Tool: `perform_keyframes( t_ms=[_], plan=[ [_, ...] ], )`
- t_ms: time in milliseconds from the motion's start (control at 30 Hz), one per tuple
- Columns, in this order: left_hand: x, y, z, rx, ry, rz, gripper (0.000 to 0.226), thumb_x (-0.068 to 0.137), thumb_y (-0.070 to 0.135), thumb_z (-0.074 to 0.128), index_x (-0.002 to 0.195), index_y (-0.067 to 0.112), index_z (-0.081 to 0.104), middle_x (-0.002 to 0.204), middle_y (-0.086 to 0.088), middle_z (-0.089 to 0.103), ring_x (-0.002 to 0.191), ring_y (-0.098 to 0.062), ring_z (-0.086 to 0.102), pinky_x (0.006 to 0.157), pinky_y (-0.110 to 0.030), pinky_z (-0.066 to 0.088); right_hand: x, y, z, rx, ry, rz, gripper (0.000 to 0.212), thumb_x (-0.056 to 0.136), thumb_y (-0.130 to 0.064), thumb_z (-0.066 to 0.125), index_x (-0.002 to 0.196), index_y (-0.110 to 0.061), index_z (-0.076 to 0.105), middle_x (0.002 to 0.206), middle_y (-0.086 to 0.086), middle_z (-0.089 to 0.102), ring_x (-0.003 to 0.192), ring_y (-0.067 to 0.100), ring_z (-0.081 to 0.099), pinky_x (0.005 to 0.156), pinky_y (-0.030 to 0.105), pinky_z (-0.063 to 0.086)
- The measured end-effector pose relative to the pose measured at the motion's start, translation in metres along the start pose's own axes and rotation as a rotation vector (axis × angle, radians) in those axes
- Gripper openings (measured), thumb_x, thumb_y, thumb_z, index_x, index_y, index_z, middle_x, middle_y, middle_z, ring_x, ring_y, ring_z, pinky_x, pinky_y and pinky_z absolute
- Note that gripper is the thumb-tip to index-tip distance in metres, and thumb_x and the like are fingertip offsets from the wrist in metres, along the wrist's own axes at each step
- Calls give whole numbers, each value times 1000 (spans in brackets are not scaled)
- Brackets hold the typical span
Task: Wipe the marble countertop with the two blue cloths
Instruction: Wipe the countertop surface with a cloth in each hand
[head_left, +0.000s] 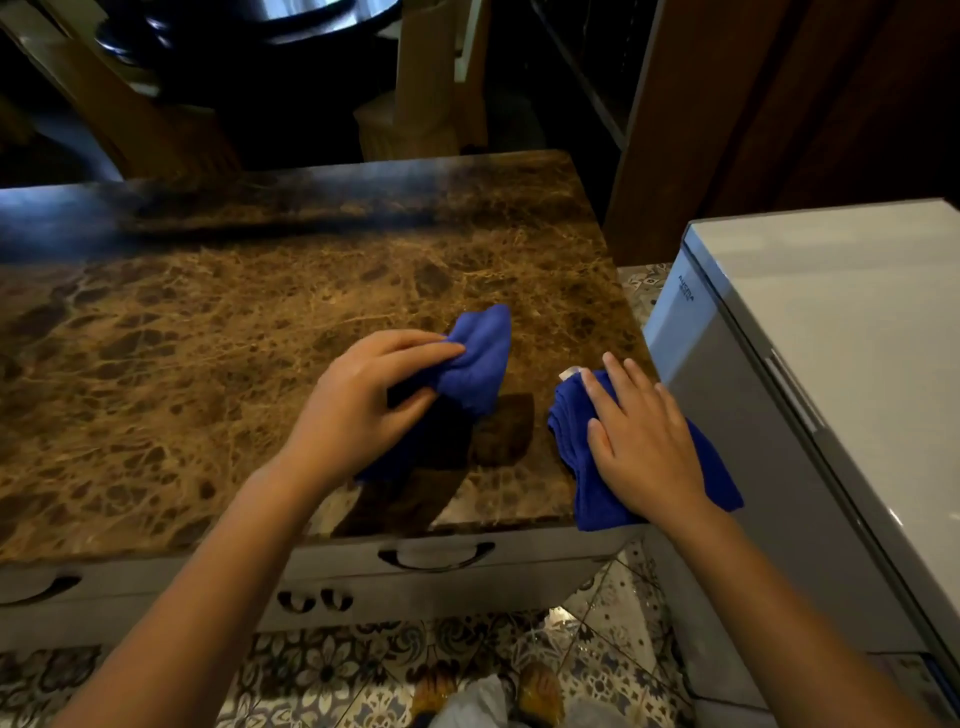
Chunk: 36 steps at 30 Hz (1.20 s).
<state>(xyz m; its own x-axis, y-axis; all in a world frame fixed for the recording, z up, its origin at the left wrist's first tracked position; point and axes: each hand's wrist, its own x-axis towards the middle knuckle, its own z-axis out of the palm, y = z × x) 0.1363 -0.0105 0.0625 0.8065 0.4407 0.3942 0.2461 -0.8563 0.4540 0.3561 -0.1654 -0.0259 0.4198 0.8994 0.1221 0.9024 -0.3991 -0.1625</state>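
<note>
The brown marble countertop (208, 338) fills the middle of the head view. My left hand (358, 400) pinches a bunched blue cloth (475, 364), lifted a little above the stone near the front right part. My right hand (639, 441) lies flat, fingers spread, on a second folded blue cloth (587, 493) at the counter's front right corner. That cloth hangs slightly over the edge and has a small white tag at its far end.
A white appliance (831, 364) stands close to the counter's right side. Grey drawers with curved handles (436, 556) sit under the front edge. Patterned floor tiles (337, 670) lie below, and wooden furniture (415, 78) stands beyond the far edge.
</note>
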Motion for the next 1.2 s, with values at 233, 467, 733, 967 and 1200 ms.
perform_keyframes(
  t_ms=[233,467,733,967,1200],
  plan=[
    [108,-8,62,-25,-38,24,42,79,9,63,120,18,59,122,-8,62,113,-21,54,97,-22,31,0,1,0,8,-20,21,56,89,-37,18,143,-21,23,153,6,19,140,23,13,109,40,11],
    [167,-15,129,-24,-208,52,42,82,13,61,124,15,55,123,-9,61,116,-23,52,104,-33,33,1,0,1,-9,-21,59,54,88,-37,30,139,-20,35,147,5,34,134,24,31,104,45,27],
    [162,-28,159,33,-265,82,45,88,25,54,132,18,45,130,-6,57,121,-19,48,104,-35,35,1,1,8,-1,-34,31,55,85,-35,35,138,-21,35,145,6,39,133,23,32,103,41,17],
    [162,-36,165,271,-473,-35,56,93,51,27,144,38,8,157,1,7,144,-18,1,114,-44,4,1,1,9,13,-3,34,55,83,-37,36,136,-21,37,144,5,40,132,23,31,100,40,19],
    [167,-14,182,306,-502,-213,68,85,67,24,143,41,-1,157,-5,-10,143,-24,-12,113,-51,-6,-1,1,10,15,27,37,55,82,-37,37,134,-21,40,143,5,41,131,24,34,100,41,20]
  ],
)
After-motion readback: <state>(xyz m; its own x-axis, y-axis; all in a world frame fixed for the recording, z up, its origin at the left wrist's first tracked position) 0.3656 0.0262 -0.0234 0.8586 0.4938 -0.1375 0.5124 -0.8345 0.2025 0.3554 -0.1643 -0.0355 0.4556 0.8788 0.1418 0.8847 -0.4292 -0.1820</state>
